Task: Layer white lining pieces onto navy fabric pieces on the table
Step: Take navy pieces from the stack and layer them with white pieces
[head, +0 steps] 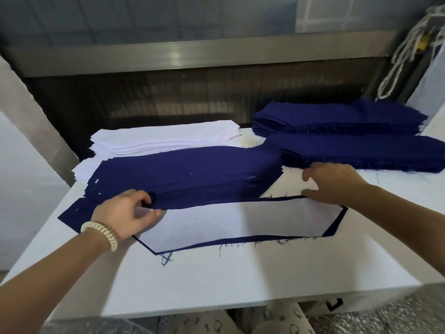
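1 white lining piece (240, 222) lies flat on 1 navy fabric piece (335, 227) at the front of the worktop (216, 280), with navy showing as a narrow border round it. The left hand (127, 213) pinches the lining's left end between thumb and fingers (155, 214). The right hand (334, 184) pinches its right end in the same way. A navy stack (187, 172) sits just behind, touching. A white lining stack (163, 138) lies beyond that. 2 further navy stacks (337, 119) sit at the far right. A beaded bracelet (106, 232) circles the left wrist.
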{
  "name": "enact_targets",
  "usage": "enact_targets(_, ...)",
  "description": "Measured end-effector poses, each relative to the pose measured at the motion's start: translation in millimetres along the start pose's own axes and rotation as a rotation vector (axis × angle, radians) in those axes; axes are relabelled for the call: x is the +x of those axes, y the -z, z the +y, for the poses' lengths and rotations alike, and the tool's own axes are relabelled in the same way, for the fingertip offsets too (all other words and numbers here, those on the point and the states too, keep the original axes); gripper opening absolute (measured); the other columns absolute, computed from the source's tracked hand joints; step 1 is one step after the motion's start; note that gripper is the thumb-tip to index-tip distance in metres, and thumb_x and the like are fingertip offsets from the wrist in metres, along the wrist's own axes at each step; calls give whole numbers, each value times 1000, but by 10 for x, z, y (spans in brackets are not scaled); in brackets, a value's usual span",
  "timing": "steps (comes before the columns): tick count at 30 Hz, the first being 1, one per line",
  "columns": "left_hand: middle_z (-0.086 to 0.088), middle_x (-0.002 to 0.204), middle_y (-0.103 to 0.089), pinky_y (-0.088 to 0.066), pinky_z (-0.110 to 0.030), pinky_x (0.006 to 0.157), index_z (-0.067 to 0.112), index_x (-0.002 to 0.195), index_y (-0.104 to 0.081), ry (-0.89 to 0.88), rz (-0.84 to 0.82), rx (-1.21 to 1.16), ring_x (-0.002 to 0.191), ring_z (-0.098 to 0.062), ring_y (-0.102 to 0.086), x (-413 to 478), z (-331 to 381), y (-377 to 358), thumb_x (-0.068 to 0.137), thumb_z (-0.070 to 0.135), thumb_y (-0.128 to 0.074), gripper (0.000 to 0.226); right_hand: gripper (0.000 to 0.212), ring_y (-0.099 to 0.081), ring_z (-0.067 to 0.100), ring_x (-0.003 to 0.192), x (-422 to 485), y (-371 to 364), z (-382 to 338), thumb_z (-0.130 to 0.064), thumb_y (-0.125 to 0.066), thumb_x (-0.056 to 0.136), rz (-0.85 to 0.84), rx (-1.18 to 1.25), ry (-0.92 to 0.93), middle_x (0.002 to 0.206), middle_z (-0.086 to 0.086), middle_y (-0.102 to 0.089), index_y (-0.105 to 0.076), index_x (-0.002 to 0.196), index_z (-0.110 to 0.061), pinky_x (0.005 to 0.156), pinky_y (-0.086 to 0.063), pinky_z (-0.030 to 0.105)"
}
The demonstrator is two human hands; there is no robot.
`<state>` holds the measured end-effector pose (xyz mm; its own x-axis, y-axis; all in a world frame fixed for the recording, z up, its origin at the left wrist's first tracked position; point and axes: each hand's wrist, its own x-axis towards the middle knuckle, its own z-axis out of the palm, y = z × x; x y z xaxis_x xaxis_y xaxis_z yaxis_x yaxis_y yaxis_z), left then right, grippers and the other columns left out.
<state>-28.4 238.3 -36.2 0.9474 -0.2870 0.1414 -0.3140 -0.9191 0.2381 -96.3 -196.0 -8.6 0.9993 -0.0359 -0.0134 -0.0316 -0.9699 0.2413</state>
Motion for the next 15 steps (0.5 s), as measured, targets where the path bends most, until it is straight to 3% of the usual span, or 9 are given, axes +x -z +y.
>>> enact_targets(3, 9, 82, -47, -47, -33, 61, 28, 100, -57, -21, 104, 94, 73, -18, -54, 60, 59, 39, 63, 79, -25, 71, 26, -53, 19, 98, 129, 166, -218, -38, -45, 94, 176, 132, 72, 108, -3, -54, -56, 112, -23, 64, -37, 28)
enact_targets(6, 2, 90, -49, -47, -40, 71, 19, 106, -60, -11, 162, 66, 89, -26, -52, 188, 82, 43, 70, 73, -27, 73, 20, -50, 19, 99, 356, 325, -457, -28, -46, 94, 178, 294, 138, 101, -3, -52, -60, 105, -21, 69, -40, 29)
enact_targets(9, -10, 107, -55, -40, -45, 87, 12, 109, -63, 3, 195, 71, 100, -35, -48, 315, 56, 9, 77, 63, -29, 69, 26, -47, 21, 110, 585, 416, -669, -25, -47, 94, 160, 334, 207, 115, 0, -54, -61, 115, -22, 82, -45, 34)
enact_targets(15, -11, 125, -52, -32, -47, 95, 15, 120, -59, 112, 186, 93, 118, -37, -40, 593, -93, -42, 80, 57, -27, 65, 41, -41, 25, 124, 1031, 455, -981, -29, -43, 95, 80, 346, 195, 136, 6, -47, -48, 134, -16, 103, -35, 40)
